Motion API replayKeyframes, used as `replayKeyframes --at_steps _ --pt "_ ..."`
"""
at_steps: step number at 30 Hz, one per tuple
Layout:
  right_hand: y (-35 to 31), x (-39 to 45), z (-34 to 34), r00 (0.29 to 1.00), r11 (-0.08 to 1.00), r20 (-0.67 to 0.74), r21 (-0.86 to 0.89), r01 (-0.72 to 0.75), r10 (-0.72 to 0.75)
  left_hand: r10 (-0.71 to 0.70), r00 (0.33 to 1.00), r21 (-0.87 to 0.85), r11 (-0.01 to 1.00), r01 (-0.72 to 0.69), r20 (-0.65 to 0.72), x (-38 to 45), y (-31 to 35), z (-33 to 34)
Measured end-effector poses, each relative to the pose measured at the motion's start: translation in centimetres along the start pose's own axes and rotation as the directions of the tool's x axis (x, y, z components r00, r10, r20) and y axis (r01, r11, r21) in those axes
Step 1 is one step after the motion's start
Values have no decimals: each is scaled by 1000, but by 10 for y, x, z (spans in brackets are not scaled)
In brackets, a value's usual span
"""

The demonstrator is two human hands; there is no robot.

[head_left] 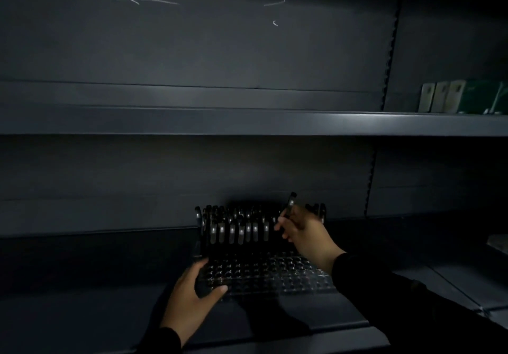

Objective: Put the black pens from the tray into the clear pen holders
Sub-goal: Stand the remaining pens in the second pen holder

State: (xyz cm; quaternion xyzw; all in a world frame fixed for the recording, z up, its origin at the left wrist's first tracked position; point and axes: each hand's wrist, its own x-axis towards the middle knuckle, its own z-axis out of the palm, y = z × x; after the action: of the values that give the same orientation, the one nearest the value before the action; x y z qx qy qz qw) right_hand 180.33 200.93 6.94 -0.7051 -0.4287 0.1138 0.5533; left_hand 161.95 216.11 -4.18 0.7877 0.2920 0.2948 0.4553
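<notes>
A clear pen holder [275, 276] with rows of round holes sits on the dark lower shelf [82, 285]. Several black pens [233, 230] stand upright in its back rows; the front rows show bare holes. My left hand [192, 296] grips the holder's front left corner. My right hand [305, 232] pinches one black pen [290, 202], held upright above the back right part of the holder. No tray is visible in the dim light.
A dark upper shelf [247, 122] runs across above the holder. Small packaged items [445, 96] stand on it at the far right. A slotted upright [371, 183] divides the back panels on the right.
</notes>
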Motion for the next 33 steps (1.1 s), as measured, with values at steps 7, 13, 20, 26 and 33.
replayKeyframes --at_steps 7,13,20,26,33 --pt "19 2 14 993 998 98 -4 -70 70 32 999 23 999 -32 -29 0 -5 2" --pt "47 0 24 981 987 138 -112 -118 133 90 994 30 996 -88 -63 2 -10 3" --pt "45 -18 17 990 970 -38 -199 -140 135 66 994 79 995 -59 -88 -10 -1 3" --pt "49 -113 1 996 997 -48 -17 -70 69 362 927 435 854 -286 -102 -92 -25 15" --pt "131 -230 41 959 964 99 -32 -263 265 64 987 380 917 -118 150 -190 -118 48"
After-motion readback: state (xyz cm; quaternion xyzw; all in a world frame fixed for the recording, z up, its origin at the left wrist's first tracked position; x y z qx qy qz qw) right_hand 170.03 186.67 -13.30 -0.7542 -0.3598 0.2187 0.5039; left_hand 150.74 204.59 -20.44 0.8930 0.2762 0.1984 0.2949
